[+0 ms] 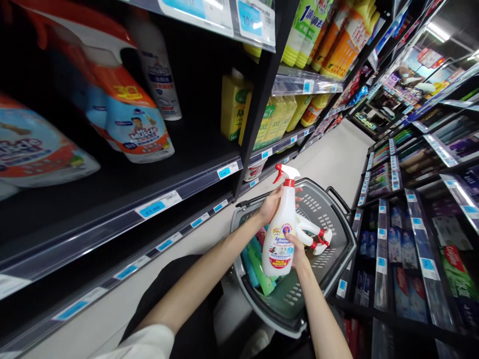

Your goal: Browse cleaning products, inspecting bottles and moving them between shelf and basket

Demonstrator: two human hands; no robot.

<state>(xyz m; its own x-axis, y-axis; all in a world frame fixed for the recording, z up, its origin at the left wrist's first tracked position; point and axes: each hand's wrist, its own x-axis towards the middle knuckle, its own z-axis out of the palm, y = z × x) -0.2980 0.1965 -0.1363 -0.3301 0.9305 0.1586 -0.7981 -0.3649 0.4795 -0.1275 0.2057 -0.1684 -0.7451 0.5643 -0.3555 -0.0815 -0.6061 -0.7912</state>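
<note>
I hold a white spray bottle with a red trigger and a colourful label upright above a grey shopping basket. My left hand grips its neck from behind. My right hand clasps its lower right side. In the basket lie other white spray bottles with red triggers and green and blue packs.
Dark store shelves run along the left with cleaner refill pouches and yellow detergent bottles. Blue price tags line the shelf edges. More shelves of boxed goods stand on the right. A pale aisle floor stretches ahead.
</note>
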